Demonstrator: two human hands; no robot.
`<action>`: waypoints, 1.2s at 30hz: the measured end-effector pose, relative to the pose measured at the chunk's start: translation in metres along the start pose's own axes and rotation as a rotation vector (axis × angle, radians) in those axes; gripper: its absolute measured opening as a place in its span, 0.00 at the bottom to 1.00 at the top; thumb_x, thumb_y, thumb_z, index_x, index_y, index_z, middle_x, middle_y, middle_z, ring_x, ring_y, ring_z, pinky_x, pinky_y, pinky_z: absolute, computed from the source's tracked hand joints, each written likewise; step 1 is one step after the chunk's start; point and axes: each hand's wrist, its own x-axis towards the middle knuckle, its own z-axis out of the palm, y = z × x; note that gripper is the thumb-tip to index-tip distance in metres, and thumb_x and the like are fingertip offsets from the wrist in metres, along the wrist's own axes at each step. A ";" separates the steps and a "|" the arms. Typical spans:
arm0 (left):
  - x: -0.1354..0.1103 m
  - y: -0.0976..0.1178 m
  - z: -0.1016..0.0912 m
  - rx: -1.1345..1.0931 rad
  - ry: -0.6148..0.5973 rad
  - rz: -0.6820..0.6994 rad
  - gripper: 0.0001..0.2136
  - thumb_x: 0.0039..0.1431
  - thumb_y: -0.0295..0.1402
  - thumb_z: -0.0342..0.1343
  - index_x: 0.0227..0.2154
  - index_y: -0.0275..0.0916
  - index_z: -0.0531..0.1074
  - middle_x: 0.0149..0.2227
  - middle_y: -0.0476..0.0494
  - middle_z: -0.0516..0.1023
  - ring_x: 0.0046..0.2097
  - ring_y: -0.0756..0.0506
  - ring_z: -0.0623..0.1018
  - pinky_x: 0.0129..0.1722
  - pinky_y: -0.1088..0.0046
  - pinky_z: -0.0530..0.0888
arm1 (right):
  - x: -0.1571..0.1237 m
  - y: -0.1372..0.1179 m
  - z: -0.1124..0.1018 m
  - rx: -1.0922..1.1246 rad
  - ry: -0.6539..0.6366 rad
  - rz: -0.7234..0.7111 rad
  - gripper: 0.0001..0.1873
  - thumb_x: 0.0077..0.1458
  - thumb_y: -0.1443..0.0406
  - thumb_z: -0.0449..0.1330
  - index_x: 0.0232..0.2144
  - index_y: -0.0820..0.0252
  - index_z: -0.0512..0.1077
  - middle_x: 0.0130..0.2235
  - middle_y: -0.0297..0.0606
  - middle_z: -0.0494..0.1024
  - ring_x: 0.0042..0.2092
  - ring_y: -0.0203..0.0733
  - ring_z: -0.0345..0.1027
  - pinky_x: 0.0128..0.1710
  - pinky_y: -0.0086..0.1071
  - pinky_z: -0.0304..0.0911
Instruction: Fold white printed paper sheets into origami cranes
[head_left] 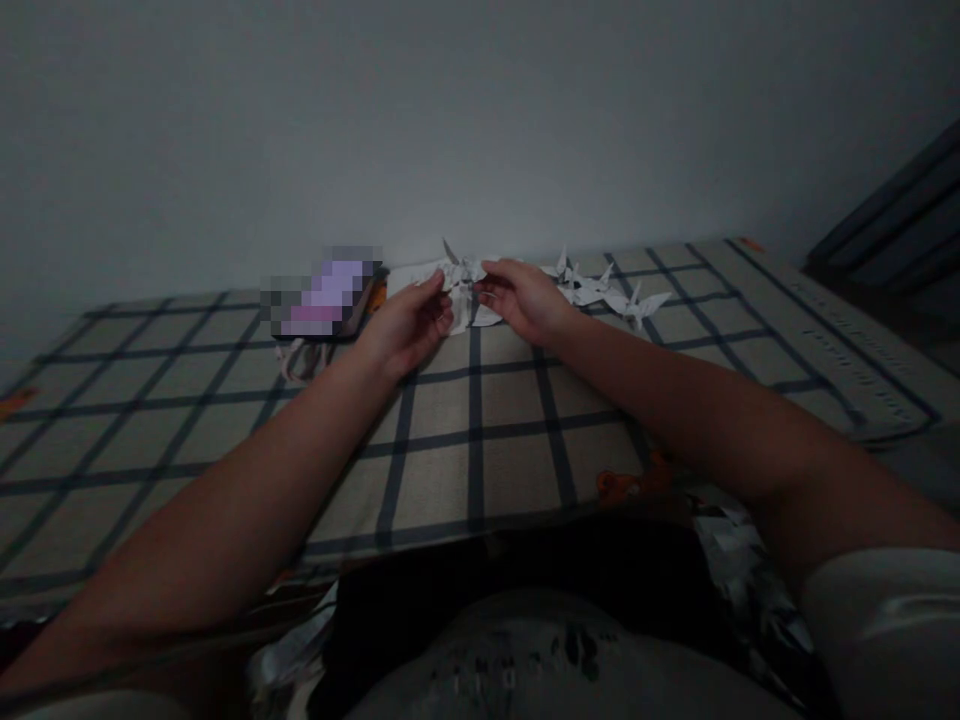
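Observation:
My left hand (411, 328) is closed, its thumb and forefinger pinching the left side of a piece of white folded paper (463, 272). Across from it, my right hand (523, 300) has its thumb and fingertips pressed together at the paper's right side. The exact shape of the folded paper is hard to make out in the dim light. Several white paper cranes (602, 288) stand in a loose row just right of my right hand. Flat white paper (455, 322) lies under and between my hands.
A phone (326, 295) with a blurred, lit screen rests propped at the left, a pale strap (300, 360) hanging from it. The checked tablecloth (517, 400) covers the table up to the grey wall (480, 120). Dark slatted furniture (900, 210) stands at the right.

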 end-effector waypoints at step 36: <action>0.006 0.011 -0.011 -0.066 0.106 -0.201 0.06 0.59 0.29 0.61 0.27 0.36 0.72 0.22 0.49 0.74 0.20 0.56 0.70 0.22 0.81 0.71 | 0.002 -0.004 -0.009 -0.012 0.205 0.115 0.06 0.58 0.64 0.60 0.30 0.59 0.68 0.29 0.33 0.75 0.32 0.32 0.70 0.39 0.28 0.68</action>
